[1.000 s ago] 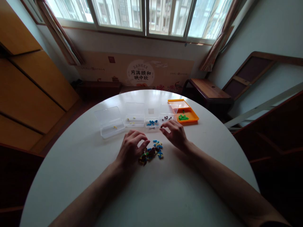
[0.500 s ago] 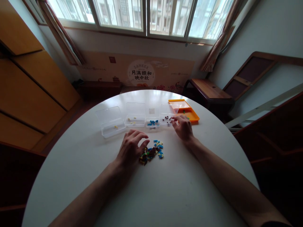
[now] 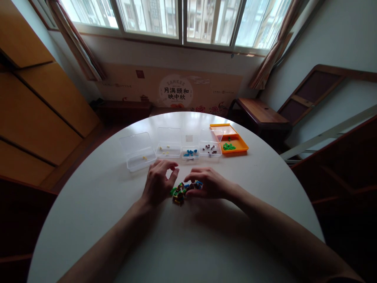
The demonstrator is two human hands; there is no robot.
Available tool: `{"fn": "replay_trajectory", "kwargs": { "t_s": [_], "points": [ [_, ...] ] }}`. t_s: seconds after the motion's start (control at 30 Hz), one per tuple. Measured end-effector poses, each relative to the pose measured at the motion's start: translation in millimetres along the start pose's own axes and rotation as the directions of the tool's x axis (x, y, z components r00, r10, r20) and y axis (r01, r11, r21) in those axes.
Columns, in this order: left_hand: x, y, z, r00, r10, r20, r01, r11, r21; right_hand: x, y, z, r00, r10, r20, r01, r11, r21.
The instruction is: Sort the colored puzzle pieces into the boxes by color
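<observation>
A mixed pile of small building bricks point(image 3: 178, 196), brown, green, yellow and blue, lies on the white table. At the pile's left edge is my left hand point(image 3: 159, 181), its fingers curved and the thumb apart from them, nothing visible between. My right hand point(image 3: 210, 183) reaches over the pile's right side with thumb and fingers spread around some bricks, and covers part of the pile. Behind the hands, a clear box point(image 3: 211, 154) contains brown bricks and a small clear box point(image 3: 190, 158) contains blue ones. Green bricks point(image 3: 229, 146) lie in an orange box point(image 3: 243, 147).
Two more open clear boxes, one at far left point(image 3: 140, 166) and one beside it point(image 3: 173, 155), hold a few yellow pieces. All the boxes stand in a row toward the far side of the round white table point(image 3: 206, 247). A wooden stool point(image 3: 259, 111) stands beyond it.
My right hand has moved from the clear box with brown bricks back toward me and left, onto the pile. My left hand has shifted slightly left, showing more green bricks in the pile.
</observation>
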State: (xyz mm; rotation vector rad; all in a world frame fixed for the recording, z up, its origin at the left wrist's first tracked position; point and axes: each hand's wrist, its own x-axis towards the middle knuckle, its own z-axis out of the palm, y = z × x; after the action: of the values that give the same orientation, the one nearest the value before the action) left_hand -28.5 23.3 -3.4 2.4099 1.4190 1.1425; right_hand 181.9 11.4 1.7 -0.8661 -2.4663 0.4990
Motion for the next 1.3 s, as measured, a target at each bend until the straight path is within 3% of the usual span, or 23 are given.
{"fn": "replay_trajectory", "kwargs": {
  "t_s": [0.1, 0.23, 0.83, 1.3],
  "points": [
    [-1, -1, -0.1, 1.0, -0.005, -0.004, 0.005, 1.0, -0.001, 0, -7, -1, 0.994, 0.002, 0.111, -0.001, 1.0, -0.012],
    [-1, -1, -0.5, 1.0, -0.006, 0.002, 0.006, 1.0, 0.003, 1, -11, 0, 0.988, 0.037, 0.151, -0.029, 0.998, -0.054],
    [-2, -2, 3.6, 1.0, -0.001, 0.011, 0.001, 1.0, 0.0, -2, -2, 5, 0.993, 0.027, 0.113, -0.02, 0.998, -0.062],
    [-2, 1, 3.0, 0.999, 0.012, 0.047, -0.011, 1.0, -0.017, -2, 4, 10, 0.999, 0.044, 0.017, -0.045, 0.997, 0.064]
  ]
}}
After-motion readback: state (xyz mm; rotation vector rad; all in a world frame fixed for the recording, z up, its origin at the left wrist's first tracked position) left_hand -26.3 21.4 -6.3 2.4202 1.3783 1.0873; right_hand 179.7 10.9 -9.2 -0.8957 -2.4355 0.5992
